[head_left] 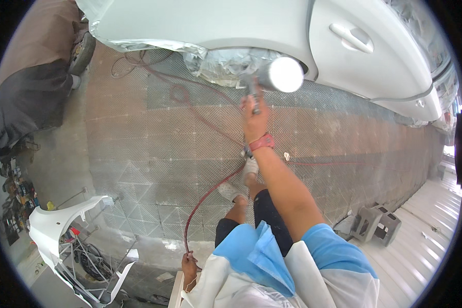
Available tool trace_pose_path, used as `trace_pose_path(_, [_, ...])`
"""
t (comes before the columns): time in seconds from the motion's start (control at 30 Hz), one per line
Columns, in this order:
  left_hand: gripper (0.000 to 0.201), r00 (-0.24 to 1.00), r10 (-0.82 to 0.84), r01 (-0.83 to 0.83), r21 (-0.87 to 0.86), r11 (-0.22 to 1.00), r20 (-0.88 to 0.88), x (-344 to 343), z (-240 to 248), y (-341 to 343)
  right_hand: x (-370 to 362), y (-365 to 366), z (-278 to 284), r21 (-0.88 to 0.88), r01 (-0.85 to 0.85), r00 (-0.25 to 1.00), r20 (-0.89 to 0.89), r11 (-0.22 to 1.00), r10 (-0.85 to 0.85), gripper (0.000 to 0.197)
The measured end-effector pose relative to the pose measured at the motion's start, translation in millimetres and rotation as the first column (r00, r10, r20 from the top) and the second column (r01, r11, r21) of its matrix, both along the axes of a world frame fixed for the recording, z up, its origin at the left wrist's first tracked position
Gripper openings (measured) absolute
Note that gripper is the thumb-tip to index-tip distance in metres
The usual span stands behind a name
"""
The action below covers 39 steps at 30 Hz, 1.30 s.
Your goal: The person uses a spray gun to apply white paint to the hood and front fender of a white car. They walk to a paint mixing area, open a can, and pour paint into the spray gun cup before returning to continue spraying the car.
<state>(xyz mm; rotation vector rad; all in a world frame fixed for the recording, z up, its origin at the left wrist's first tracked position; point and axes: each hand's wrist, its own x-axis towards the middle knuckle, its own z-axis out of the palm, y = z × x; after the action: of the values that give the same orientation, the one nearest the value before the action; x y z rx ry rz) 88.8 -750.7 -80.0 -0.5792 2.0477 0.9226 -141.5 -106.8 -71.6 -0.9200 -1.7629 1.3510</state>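
Out in front of me, my right hand (pixel 255 117) is wrapped round the grip of a spray gun (pixel 250 86), slightly blurred. A paint cup with a round white top (pixel 285 74) sits on the gun. Just beyond it is a white car body (pixel 205 24), its wheel opening covered with crumpled masking film (pixel 226 68). Low beside my body, my left hand (pixel 189 264) is closed round a red air hose (pixel 194 211). The hose curves up toward my right wrist, which wears a red band (pixel 262 142); where it joins the gun is hidden.
Red hose loops (pixel 177 92) lie on the ribbed tile floor (pixel 154 128). A loose white fender panel (pixel 49 231) stands on a frame at the lower left. Brown and dark covers (pixel 31 102) drape something at the left. A grey plastic stool (pixel 377 225) is at the right.
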Motion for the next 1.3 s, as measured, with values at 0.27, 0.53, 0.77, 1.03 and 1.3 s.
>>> trace_pose_path(0.27, [0.030,0.957,0.268,-0.254,-0.132,0.958,0.109,-40,2,-16,-32,-25,11,-0.295,-0.145,0.988,0.010,0.944,0.155,0.044])
trace_pose_path(0.53, [0.031,0.990,0.133,-0.131,0.038,0.991,-0.051,-165,12,9,40,29,70,-0.151,0.587,0.807,0.038,0.795,-0.589,0.040])
trace_pose_path(0.77, [0.031,0.971,0.235,-0.234,-0.040,0.972,0.034,-252,58,39,-27,-17,108,-0.123,0.348,0.938,0.043,0.930,-0.345,0.053])
trace_pose_path(1.03, [0.034,0.953,0.212,-0.210,-0.033,0.977,0.217,-331,76,-67,-246,-152,117,-0.154,-0.028,0.987,0.150,0.988,0.052,0.051])
trace_pose_path(1.3, [0.036,0.876,0.332,-0.364,0.027,0.931,0.350,-404,59,-142,-382,-186,164,-0.420,-0.208,0.978,-0.101,0.883,0.182,0.049])
